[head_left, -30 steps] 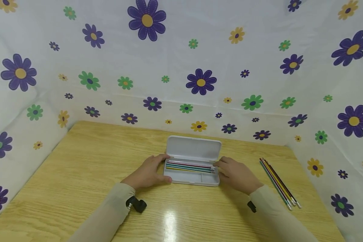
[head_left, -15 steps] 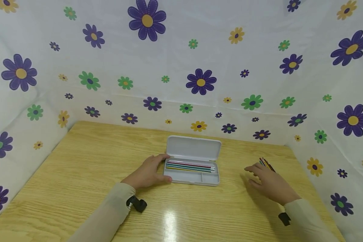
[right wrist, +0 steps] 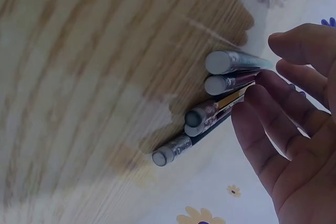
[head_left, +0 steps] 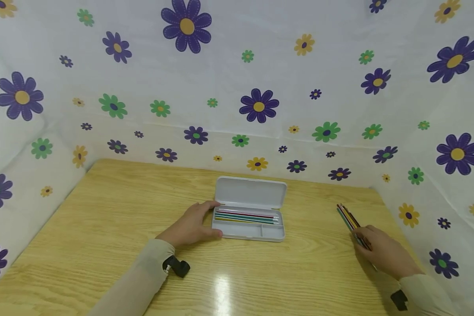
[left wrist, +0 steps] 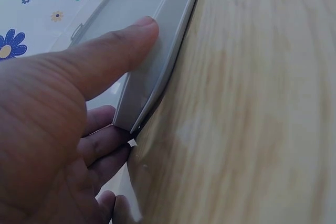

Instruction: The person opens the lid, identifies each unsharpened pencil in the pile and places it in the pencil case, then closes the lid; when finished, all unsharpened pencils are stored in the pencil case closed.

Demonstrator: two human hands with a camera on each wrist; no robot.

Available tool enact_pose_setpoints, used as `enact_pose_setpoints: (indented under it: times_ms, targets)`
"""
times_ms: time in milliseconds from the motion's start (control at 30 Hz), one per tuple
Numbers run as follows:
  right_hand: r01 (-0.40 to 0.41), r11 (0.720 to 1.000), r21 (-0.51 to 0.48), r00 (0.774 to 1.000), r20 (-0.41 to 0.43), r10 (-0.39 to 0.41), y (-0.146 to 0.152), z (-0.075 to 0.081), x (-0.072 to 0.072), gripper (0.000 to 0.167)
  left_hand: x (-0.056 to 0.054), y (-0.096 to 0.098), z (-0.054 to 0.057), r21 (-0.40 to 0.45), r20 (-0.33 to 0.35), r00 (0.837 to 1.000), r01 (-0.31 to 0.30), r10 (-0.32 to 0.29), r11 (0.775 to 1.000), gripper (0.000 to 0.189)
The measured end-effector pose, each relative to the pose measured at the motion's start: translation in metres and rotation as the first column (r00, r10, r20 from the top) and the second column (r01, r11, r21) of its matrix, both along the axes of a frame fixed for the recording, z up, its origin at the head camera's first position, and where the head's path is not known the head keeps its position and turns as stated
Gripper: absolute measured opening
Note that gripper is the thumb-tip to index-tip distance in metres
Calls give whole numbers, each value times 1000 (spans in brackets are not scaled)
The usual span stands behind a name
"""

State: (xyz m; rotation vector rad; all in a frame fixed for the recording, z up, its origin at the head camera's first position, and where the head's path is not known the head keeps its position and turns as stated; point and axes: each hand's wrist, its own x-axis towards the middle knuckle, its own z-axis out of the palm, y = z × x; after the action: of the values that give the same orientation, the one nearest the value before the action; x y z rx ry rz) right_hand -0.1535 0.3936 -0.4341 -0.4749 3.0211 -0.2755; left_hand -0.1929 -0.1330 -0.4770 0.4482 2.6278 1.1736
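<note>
A white pencil case [head_left: 237,229] lies on the table with its lid [head_left: 250,193] raised at the back. Several pencils [head_left: 245,217] with white erasers lie in its rear compartment. My left hand [head_left: 187,226] holds the case's left end, the thumb along the front wall and the fingers behind the corner, as the left wrist view shows. To the right, my right hand [head_left: 387,252] is over a bundle of loose pencils [head_left: 346,217], fingertips right at them. In the right wrist view the eraser ends [right wrist: 218,63] point away from the spread thumb and fingers.
The light wooden table [head_left: 122,210] carries the case near its middle and the loose pencils near its right edge. A white cloth [head_left: 205,79] printed with flowers stands behind the table and along both sides.
My right hand has left the right end of the case and moved right to the loose pencils. The left hand has stayed at the case. The view has shifted slightly.
</note>
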Motion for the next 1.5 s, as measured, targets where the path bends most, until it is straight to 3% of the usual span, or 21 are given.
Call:
enact_pose_setpoints:
  times_ms: [867,1500]
  targets:
    - [-5,1000,-16,1000,10,5,-2,-4,-2,22,2,0,3,13,3,1000,-2,2,1000,92]
    - [50,997,-63,994,98,-44,-10,-3,-5,26,0,-1,0,9,-12,1000,7,-7,1000,93]
